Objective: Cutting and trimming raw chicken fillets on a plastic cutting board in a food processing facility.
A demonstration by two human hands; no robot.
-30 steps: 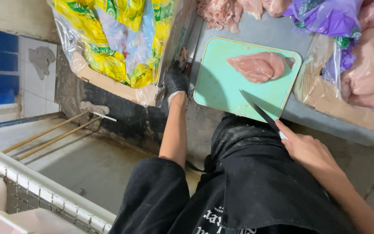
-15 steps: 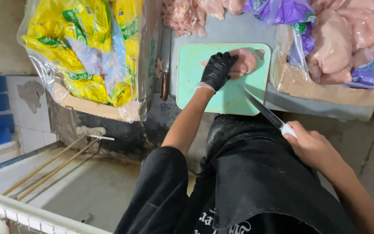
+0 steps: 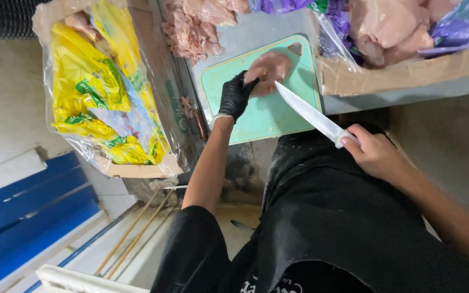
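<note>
Both hands work: gloved left hand (image 3: 234,96) pins chicken piece (image 3: 270,70), knife (image 3: 313,115) beside.

so the grey steel worktop (image 3: 256,32) has a mint-green cutting board (image 3: 267,111) lying flat on it near the front edge, a loose heap of raw chicken pieces (image 3: 191,30) right behind the board, and a cardboard box (image 3: 403,68) lined with purple plastic just beside it.
</note>
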